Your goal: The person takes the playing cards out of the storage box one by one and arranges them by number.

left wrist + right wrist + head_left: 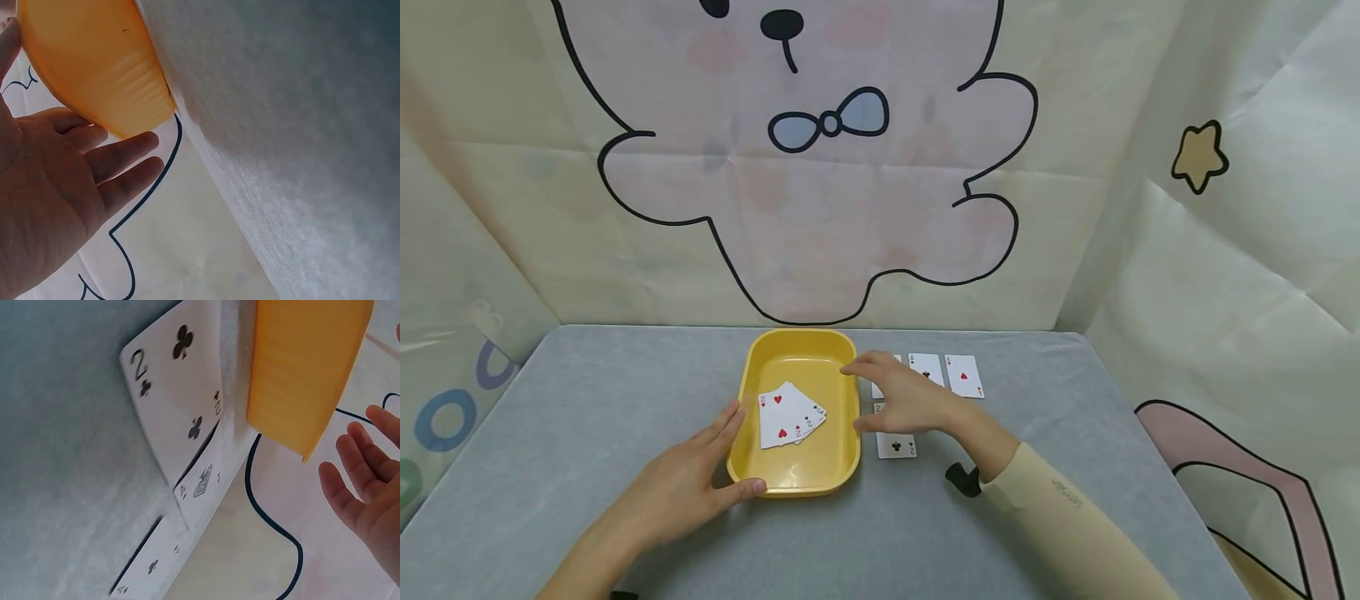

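A yellow tray (793, 471) stands on the table with a small fan of playing cards (778, 417) inside, a two of hearts on top. My left hand (688, 475) rests against the tray's left side, thumb at the front corner and fingers straight along the rim. Over the tray's right rim hovers my right hand (906, 398), fingers spread and holding nothing. Beneath it lies a two of clubs (897, 448), partly covered by the hand. Behind are an ace of spades (201, 481), an ace of clubs (927, 367) and an ace of hearts (964, 377) in a row.
Grey cloth covers the table (625, 375). A printed curtain (910, 217) with a cartoon animal hangs right behind the back edge, and more printed cloth (1240, 275) hangs at the right side.
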A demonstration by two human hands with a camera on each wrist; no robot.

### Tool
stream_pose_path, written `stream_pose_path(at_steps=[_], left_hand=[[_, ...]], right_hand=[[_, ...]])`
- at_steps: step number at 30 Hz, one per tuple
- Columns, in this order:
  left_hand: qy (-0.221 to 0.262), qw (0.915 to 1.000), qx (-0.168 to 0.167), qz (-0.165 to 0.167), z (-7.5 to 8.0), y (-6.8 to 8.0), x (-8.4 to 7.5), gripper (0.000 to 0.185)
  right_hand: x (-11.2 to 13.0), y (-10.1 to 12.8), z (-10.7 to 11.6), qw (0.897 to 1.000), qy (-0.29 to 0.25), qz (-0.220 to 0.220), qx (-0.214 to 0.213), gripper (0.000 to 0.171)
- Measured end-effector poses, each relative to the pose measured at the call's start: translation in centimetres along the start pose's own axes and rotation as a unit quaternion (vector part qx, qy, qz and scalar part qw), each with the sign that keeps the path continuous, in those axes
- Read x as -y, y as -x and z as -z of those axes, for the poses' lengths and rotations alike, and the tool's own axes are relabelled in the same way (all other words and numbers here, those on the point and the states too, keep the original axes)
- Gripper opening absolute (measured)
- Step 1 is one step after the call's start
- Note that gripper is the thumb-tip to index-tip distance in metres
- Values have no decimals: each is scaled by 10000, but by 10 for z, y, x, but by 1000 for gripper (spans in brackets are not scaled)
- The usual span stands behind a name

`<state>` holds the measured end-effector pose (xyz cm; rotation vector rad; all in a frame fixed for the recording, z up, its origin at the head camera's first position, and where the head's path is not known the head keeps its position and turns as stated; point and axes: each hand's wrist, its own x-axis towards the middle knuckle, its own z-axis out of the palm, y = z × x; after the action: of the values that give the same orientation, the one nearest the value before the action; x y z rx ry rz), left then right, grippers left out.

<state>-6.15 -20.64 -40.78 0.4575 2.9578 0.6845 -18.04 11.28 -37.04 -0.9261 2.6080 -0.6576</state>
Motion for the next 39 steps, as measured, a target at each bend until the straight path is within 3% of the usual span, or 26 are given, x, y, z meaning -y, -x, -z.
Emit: stream_pose_path(at_steps=[10,18,27,39], left_hand=[[9,10000,-43,-88,-1,-1,-1,108],[-11,9999,-68,-146,-1,0,-1,107],[-12,9999,-64,-137,0,1,0,107],[-8,9996,-149,-231,0,2,1,104]], right_hand=[[17,-13,-3,9995,-118,280,-29,69],[25,-30,-11,9969,-594,502,-136,68],[36,-57,-28,9940,-1069,199,-63,72],[45,-86,-49,9973,-730,-34,61,73]])
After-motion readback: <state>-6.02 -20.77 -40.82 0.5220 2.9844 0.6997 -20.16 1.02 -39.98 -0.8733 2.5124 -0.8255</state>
